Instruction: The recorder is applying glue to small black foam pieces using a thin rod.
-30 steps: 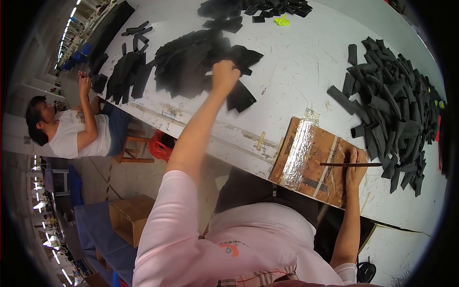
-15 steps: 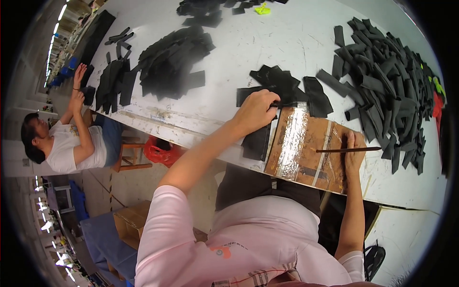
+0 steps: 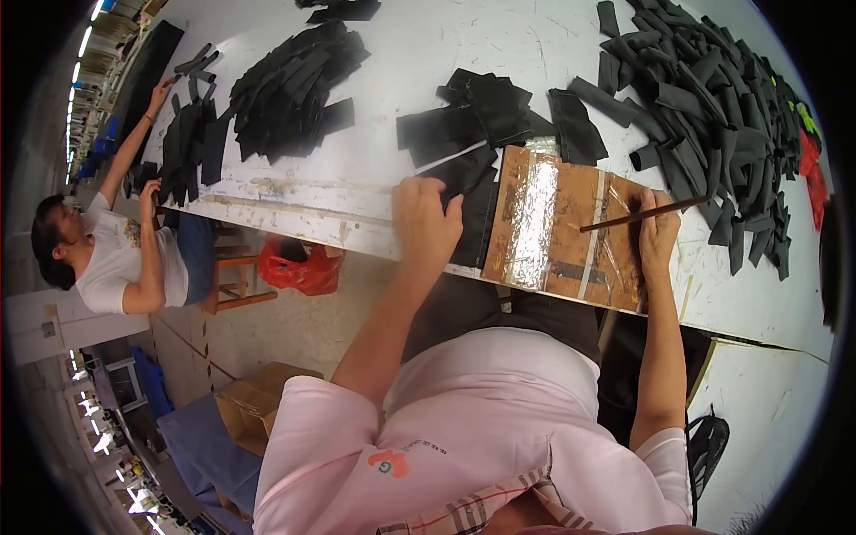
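My left hand (image 3: 426, 225) is at the table's near edge with its fingers curled and thumb bent, closed at the edge of a black fabric piece (image 3: 471, 214). That piece lies beside a brown board (image 3: 571, 209) covered with clear, shiny tape. At the board's right edge, my right hand (image 3: 660, 234) is closed around a thin brown stick (image 3: 624, 219), which slants across the board. Just beyond the board is a small pile of flat black fabric pieces (image 3: 486, 107), with a single black piece (image 3: 575, 125) to its right.
A large heap of rolled black fabric pieces (image 3: 687, 80) covers the table's right side. More flat pieces (image 3: 294, 89) are piled on the left. A co-worker (image 3: 116, 259) sits at the far left, near a red plastic bag (image 3: 299, 265) and a cardboard box (image 3: 254, 401).
My left hand has moved from the board's far left corner back toward me and left. The stick in my right hand has tilted, its left end now lower. The co-worker's arm has reached out farther.
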Action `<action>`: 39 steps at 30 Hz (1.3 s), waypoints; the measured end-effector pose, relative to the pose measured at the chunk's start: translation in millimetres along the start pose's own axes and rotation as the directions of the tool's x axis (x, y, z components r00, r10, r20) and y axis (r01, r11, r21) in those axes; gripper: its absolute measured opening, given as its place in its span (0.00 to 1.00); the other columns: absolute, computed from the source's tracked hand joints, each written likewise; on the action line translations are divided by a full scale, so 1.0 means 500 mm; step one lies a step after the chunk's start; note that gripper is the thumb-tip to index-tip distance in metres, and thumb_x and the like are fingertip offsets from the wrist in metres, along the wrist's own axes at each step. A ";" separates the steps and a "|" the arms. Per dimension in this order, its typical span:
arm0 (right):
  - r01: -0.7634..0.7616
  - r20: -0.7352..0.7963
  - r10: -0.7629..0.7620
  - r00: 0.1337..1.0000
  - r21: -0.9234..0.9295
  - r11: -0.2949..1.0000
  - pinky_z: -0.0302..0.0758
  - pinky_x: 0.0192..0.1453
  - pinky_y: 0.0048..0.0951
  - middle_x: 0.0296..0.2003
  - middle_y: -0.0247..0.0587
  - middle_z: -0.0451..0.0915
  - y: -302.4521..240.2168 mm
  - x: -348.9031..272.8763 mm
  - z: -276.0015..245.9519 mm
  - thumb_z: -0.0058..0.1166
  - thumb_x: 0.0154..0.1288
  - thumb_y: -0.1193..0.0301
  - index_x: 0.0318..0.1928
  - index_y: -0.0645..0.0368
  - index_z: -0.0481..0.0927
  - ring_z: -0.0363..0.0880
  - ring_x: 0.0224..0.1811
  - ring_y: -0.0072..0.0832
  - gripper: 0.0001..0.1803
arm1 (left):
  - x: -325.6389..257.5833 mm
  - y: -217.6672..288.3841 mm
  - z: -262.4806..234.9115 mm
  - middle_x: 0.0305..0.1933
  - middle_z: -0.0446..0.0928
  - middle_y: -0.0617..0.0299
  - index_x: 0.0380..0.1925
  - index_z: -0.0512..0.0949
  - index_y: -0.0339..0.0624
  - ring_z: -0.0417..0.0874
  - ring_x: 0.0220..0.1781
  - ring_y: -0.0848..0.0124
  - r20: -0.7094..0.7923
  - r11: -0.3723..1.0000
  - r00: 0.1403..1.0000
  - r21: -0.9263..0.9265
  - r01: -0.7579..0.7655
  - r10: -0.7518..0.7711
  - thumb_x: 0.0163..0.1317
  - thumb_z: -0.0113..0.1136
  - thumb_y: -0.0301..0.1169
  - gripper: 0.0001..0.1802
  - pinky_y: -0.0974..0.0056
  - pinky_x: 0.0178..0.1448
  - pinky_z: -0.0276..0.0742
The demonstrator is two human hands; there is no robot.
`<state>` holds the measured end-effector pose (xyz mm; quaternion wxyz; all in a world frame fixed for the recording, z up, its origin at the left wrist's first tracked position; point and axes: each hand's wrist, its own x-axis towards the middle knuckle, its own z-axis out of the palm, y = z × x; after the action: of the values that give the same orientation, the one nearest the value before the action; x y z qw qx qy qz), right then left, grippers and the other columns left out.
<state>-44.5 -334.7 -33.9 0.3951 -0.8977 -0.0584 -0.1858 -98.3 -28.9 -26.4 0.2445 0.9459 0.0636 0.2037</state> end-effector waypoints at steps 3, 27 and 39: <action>-0.040 -0.017 0.041 0.999 0.057 0.998 0.63 0.28 0.23 0.18 0.38 0.68 0.029 -0.012 -0.015 0.40 0.64 0.65 0.27 0.67 0.71 0.64 0.22 0.23 0.16 | 0.009 0.001 0.015 0.28 0.68 0.55 0.21 0.71 0.38 0.69 0.36 0.56 -0.043 0.999 0.999 -0.035 -0.031 0.029 0.44 0.59 0.25 0.06 0.59 0.40 0.65; 0.131 0.160 -0.194 0.968 0.340 0.931 0.66 0.26 0.31 0.20 0.44 0.71 -0.259 -0.143 0.027 0.47 0.55 0.77 0.24 0.65 0.72 0.70 0.21 0.37 0.06 | 0.031 0.041 -0.036 0.26 0.73 0.61 0.34 0.71 0.32 0.71 0.28 0.77 0.163 0.357 0.967 -0.906 0.226 -0.197 0.45 0.60 0.21 0.14 0.73 0.32 0.69; -0.201 0.347 0.049 0.937 0.418 0.886 0.65 0.24 0.28 0.17 0.44 0.70 -0.235 -0.152 0.050 0.45 0.60 0.69 0.24 0.67 0.72 0.70 0.19 0.34 0.14 | 0.113 -0.013 0.030 0.24 0.73 0.68 0.30 0.77 0.32 0.68 0.23 0.80 0.235 0.483 0.931 -0.804 0.347 -0.278 0.52 0.55 0.31 0.11 0.76 0.27 0.63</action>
<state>-137.0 -233.3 2.4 0.5866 -0.8029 -0.1055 0.0100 -40.9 -17.5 -21.7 0.6987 0.6937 0.1209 0.1264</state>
